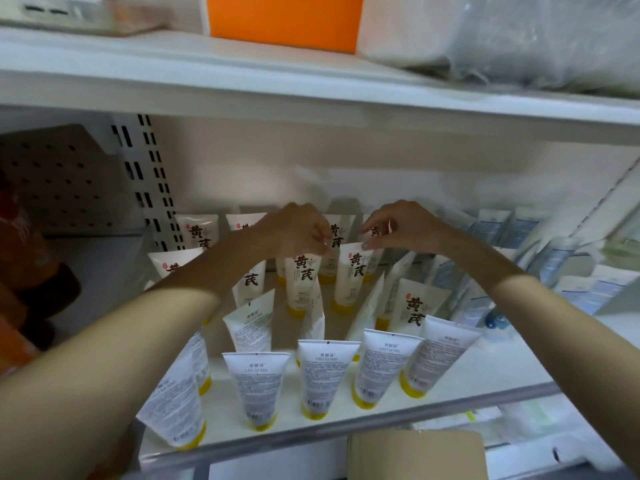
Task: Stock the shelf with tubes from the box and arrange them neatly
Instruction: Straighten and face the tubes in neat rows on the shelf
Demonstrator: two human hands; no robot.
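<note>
Several white tubes with yellow caps stand cap-down on the white shelf [467, 379]. My left hand [294, 230] reaches to the middle row and pinches the top edge of one tube [301, 282] with black characters. My right hand [398, 226] pinches the top corner of the neighbouring tube [353, 275]. A front row of tubes [325, 375] shows its printed backs to me. Some tubes between the rows lean sideways. A corner of the cardboard box [415, 455] shows below the shelf's front edge.
Blue-and-white tubes [502, 226] fill the shelf's right side. The upper shelf [277, 84] carries an orange box [284, 19] and plastic-wrapped goods [536, 39]. A slotted upright [149, 178] and pegboard [59, 174] stand at the left.
</note>
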